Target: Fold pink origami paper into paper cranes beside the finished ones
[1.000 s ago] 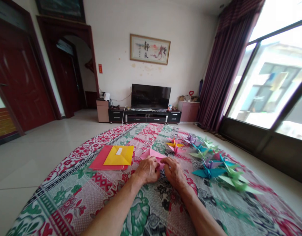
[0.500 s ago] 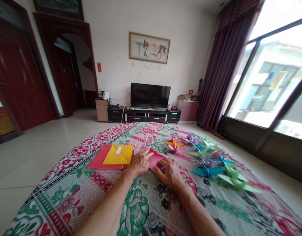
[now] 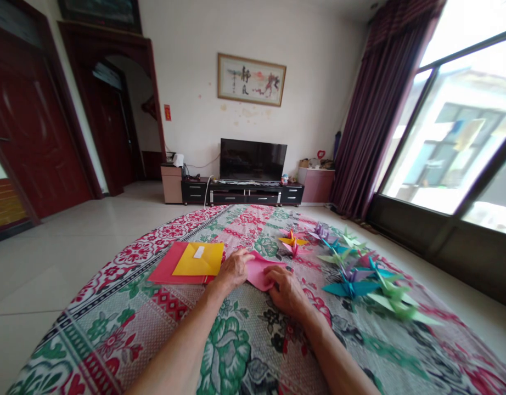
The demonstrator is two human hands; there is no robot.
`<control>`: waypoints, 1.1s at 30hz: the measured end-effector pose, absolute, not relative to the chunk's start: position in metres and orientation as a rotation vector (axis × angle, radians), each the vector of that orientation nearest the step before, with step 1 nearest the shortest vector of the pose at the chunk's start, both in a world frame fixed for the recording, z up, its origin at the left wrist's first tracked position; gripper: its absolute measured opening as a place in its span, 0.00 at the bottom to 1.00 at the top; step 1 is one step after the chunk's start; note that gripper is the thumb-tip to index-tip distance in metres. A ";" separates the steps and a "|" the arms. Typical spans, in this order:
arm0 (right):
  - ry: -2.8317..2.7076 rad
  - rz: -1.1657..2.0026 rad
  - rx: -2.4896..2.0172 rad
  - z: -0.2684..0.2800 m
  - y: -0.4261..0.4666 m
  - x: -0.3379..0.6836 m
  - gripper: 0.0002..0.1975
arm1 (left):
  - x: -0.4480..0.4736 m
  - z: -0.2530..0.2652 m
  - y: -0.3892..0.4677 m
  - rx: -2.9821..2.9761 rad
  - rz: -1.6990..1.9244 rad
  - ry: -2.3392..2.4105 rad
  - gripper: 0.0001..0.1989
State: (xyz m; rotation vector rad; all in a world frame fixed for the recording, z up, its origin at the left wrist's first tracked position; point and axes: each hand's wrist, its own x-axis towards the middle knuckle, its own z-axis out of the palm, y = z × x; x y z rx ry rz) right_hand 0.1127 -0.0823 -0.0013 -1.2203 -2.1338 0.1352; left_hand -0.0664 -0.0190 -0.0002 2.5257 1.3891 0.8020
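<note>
A sheet of pink paper [image 3: 259, 271] lies between my hands on the patterned tablecloth, its near edge curling up. My left hand [image 3: 235, 269] grips its left side, fingers pointing to the right. The fingers of my right hand [image 3: 282, 285] are bent and pinch the paper's near right edge. To the left is a stack of red paper [image 3: 166, 263] with a yellow paper [image 3: 203, 263] on top, which carries a small white piece [image 3: 198, 252]. Several folded paper cranes stand on the right, among them a blue crane [image 3: 350, 286] and a light green crane [image 3: 397, 300].
The round table bears a floral tablecloth [image 3: 224, 351]. A small yellow crane [image 3: 293, 240] and a pink crane [image 3: 294, 250] sit beyond my right hand. Past the table stand a television [image 3: 253, 160] and a low cabinet [image 3: 230, 198]; a window [image 3: 442, 148] is at right.
The pink paper's near edge has lifted into a curl. My right hand's fingers have drawn in tighter on it; my left hand has hardly moved.
</note>
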 end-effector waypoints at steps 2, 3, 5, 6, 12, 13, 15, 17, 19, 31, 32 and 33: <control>-2.114 0.196 -1.198 -0.002 -0.080 0.118 0.13 | -0.069 0.000 -0.017 2.487 0.792 1.402 0.22; -2.109 0.225 -1.200 -0.002 -0.080 0.121 0.13 | -0.070 0.000 -0.016 2.478 0.781 1.416 0.22; -2.103 0.291 -1.223 0.001 -0.081 0.126 0.14 | -0.071 0.001 -0.017 2.480 0.747 1.459 0.21; -2.102 0.332 -1.238 0.003 -0.082 0.128 0.15 | -0.072 0.002 -0.018 2.490 0.728 1.480 0.20; -2.094 0.544 -1.280 0.015 -0.086 0.131 0.16 | -0.070 0.008 -0.025 2.554 0.612 1.585 0.18; -2.079 0.524 -1.286 0.013 -0.085 0.130 0.16 | -0.069 0.009 -0.026 2.563 0.594 1.593 0.17; -2.028 0.396 -1.305 0.008 -0.081 0.127 0.15 | -0.068 0.010 -0.026 2.580 0.575 1.599 0.17; -2.092 0.275 -1.258 0.001 -0.077 0.125 0.16 | -0.067 0.010 -0.026 2.585 0.566 1.599 0.17; -2.134 0.197 -1.274 -0.002 -0.075 0.123 0.22 | -0.067 0.010 -0.026 2.575 0.555 1.592 0.18; -2.147 0.200 -1.370 0.002 -0.069 0.125 0.20 | -0.087 0.014 -0.023 2.623 0.522 1.327 0.27; -2.134 0.209 -1.358 0.001 -0.068 0.126 0.19 | -0.087 0.014 -0.023 2.620 0.531 1.311 0.27; -2.123 0.217 -1.340 0.000 -0.066 0.127 0.19 | -0.086 0.014 -0.023 2.614 0.543 1.294 0.27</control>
